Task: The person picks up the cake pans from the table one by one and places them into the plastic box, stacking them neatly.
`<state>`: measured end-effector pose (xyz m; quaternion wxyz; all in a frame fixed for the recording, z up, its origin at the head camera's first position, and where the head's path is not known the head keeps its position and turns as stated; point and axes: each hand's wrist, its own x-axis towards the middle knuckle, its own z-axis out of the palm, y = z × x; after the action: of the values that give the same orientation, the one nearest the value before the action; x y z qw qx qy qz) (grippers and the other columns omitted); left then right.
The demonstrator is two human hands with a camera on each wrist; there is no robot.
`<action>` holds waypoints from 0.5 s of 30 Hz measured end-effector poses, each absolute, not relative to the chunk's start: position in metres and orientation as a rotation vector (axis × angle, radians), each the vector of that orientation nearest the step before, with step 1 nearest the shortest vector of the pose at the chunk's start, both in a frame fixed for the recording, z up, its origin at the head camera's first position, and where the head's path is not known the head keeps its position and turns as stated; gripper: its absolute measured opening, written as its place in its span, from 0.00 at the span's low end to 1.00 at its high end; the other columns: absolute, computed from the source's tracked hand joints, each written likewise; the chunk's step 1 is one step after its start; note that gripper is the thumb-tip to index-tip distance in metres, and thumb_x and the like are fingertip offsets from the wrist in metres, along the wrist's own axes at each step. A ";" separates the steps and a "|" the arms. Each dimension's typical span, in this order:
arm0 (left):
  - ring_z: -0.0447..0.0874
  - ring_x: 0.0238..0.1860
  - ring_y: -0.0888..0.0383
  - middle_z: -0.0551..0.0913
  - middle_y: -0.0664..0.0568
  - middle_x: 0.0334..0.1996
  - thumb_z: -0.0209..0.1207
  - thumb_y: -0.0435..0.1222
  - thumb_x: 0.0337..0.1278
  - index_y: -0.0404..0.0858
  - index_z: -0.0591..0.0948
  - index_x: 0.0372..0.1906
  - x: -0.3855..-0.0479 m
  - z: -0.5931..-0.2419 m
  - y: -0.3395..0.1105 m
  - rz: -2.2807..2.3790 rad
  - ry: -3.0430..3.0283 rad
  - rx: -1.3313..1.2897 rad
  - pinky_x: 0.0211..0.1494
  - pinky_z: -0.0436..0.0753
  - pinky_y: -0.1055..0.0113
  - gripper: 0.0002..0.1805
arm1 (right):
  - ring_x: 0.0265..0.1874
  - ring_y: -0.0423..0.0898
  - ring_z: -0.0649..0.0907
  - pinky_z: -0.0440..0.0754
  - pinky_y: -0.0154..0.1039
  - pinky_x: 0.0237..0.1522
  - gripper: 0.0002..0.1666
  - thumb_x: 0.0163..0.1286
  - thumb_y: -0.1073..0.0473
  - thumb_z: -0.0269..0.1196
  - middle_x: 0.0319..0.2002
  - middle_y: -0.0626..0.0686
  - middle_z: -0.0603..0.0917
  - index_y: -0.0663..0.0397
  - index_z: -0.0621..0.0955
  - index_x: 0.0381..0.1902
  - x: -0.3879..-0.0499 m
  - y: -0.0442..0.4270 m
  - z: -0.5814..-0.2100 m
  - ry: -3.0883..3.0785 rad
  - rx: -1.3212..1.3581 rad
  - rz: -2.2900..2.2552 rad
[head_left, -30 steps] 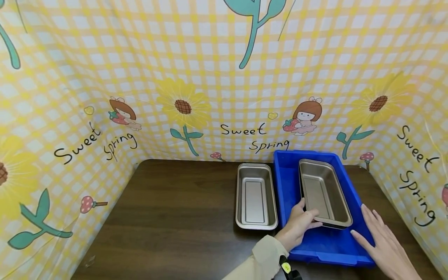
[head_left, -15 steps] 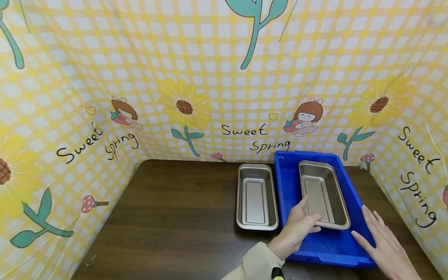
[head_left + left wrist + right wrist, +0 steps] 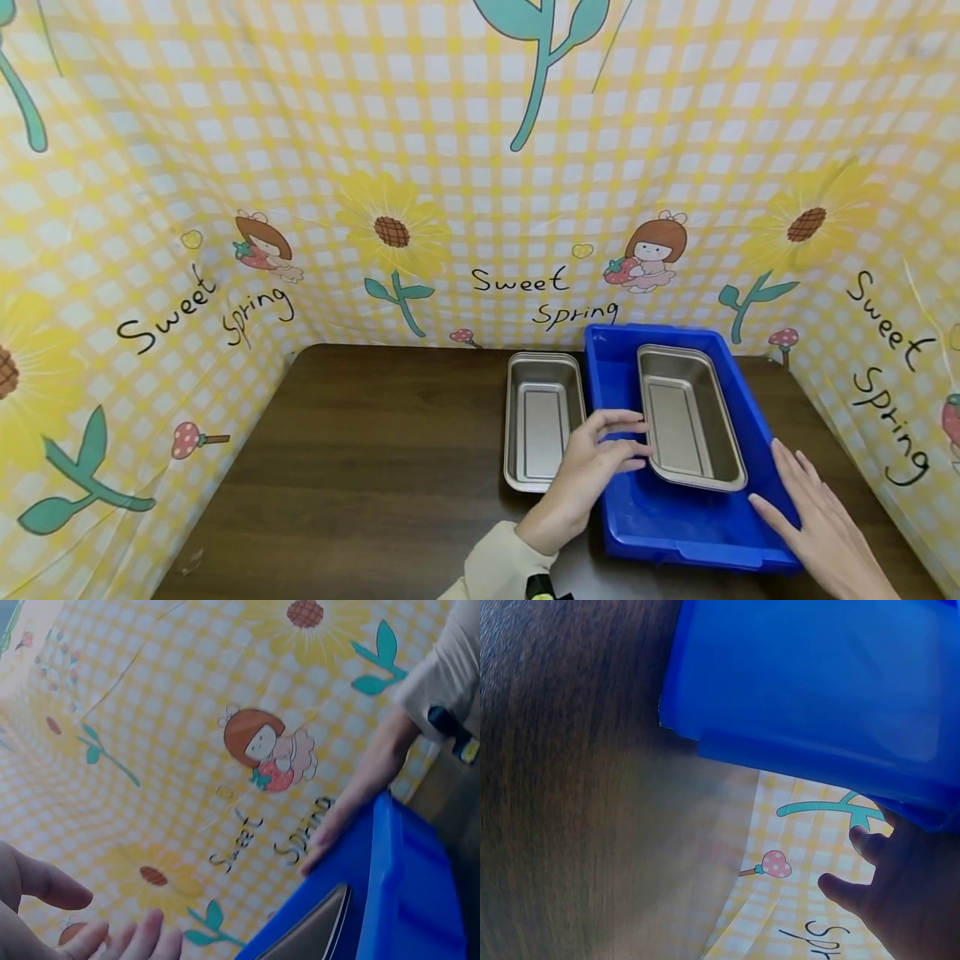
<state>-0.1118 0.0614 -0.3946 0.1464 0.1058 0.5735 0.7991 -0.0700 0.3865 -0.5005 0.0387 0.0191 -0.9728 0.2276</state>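
A rectangular metal loaf pan (image 3: 686, 417) lies inside the blue plastic tray (image 3: 660, 533), toward its right side. My left hand (image 3: 588, 467) is at that pan's left rim, fingers loosely bent and holding nothing; whether the fingertips touch the rim cannot be told. A second loaf pan (image 3: 536, 417) stands on the table left of the tray, its front right corner hidden by my left hand. Against the tray's right wall rests my right hand (image 3: 828, 521), fingers extended. In the left wrist view, the left hand (image 3: 90, 922) shows spread, relaxed fingers.
Dark wood table (image 3: 360, 450) extends left of the pans. A yellow checked cloth (image 3: 450, 167) with flowers and lettering hangs behind and on both sides. The tray's back edge is close to the cloth.
My left hand has let go of the pan's near left rim and moved left, up out of the pan. The pan has settled level in the tray. My right hand stays at the tray wall.
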 end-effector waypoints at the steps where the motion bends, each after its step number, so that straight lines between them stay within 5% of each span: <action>1: 0.89 0.52 0.45 0.85 0.43 0.55 0.56 0.24 0.70 0.28 0.79 0.61 -0.112 -0.395 0.057 2.314 1.652 0.306 0.58 0.89 0.57 0.17 | 0.81 0.71 0.38 0.29 0.75 0.77 0.54 0.83 0.40 0.54 0.82 0.73 0.46 0.57 0.38 0.86 -0.070 0.386 -0.500 -2.983 0.058 0.696; 15: 0.87 0.35 0.58 0.87 0.43 0.42 0.58 0.26 0.69 0.25 0.80 0.52 -0.107 -0.403 0.017 2.443 1.647 0.259 0.47 0.90 0.67 0.11 | 0.81 0.72 0.37 0.35 0.79 0.75 0.55 0.83 0.37 0.52 0.82 0.74 0.44 0.59 0.37 0.85 -0.072 0.386 -0.496 -3.031 0.018 0.699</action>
<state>-0.1075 0.0169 -0.4032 0.0918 0.0873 0.5544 0.8225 -0.0724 0.3863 -0.4964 0.0156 0.0059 -0.9743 0.2246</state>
